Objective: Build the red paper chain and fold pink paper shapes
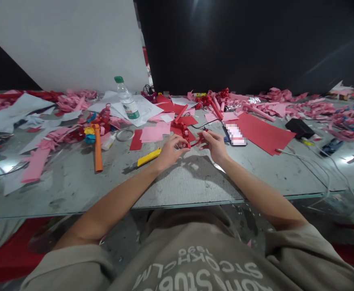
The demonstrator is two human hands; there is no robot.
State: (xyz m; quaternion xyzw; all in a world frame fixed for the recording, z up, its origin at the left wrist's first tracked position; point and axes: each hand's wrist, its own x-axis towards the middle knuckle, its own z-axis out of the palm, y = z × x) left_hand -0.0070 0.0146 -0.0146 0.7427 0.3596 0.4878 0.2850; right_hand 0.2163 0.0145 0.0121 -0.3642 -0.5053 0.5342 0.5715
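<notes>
Between my hands, near the middle of the table, is a narrow red paper strip. My left hand pinches its left end, with the fingers curled together. The right end is between the fingertips of my right hand. Curled red paper lies just beyond my left fingers. A yellow cutter rests left of my left hand. Close to my right hand lies a phone with its screen lit.
A water bottle stands at the back left. An orange paper roll and a tape ring lie left. Red sheets, a black box, white cables and pliers are right. Pink paper scraps line the back.
</notes>
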